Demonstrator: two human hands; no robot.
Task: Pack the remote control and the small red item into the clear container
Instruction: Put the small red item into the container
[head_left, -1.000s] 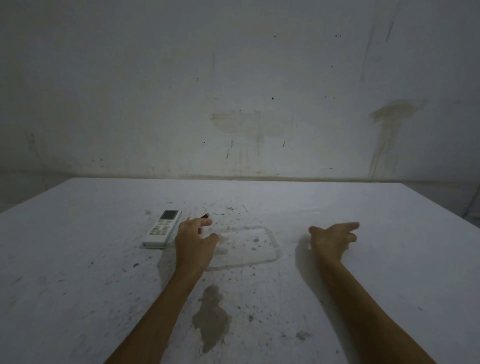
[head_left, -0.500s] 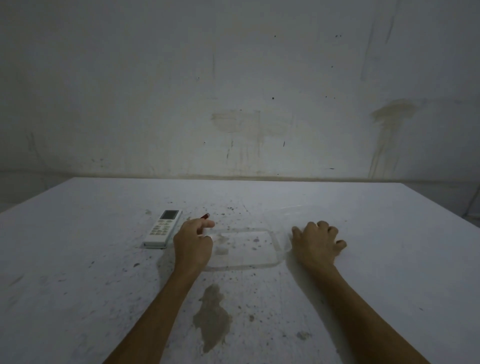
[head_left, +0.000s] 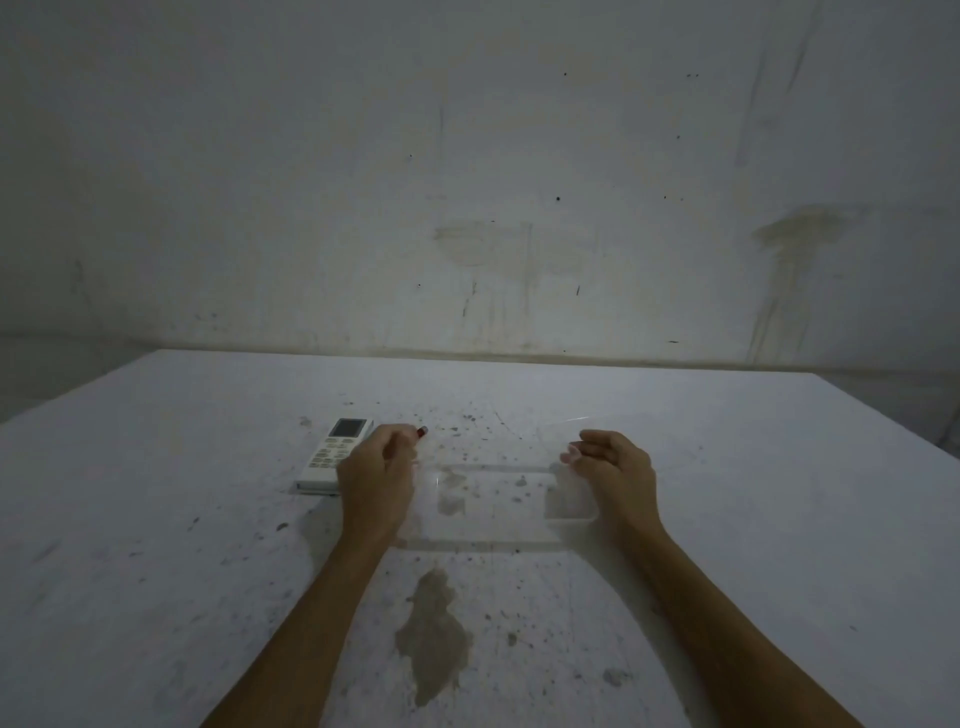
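Our left hand (head_left: 375, 486) is curled at the left end of the clear container (head_left: 498, 506), fingers bent inward and thumb side up; whether it actually grips the wall there or only rests against it we cannot tell, since the plastic is nearly invisible against the skin. Our right hand (head_left: 615, 475) mirrors it at the right end — fingers folded toward the thumb in a loose pinch, seemingly at the container's upper edge, though the contact itself is too faint to confirm. Both forearms run in from the bottom of the view and converge slightly toward the container, wrists roughly level.

The container sits between the two hands on the white table (head_left: 156, 519), and we see nothing inside it but the stained surface showing through. The small red item (head_left: 422, 431) lies on the table just past our left knuckles, outside the container. The remote control (head_left: 335, 457) lies flat, screen end away from us, just left of that hand — its near corner is hidden behind it. A dark stain (head_left: 434, 639) marks the table nearer to us.
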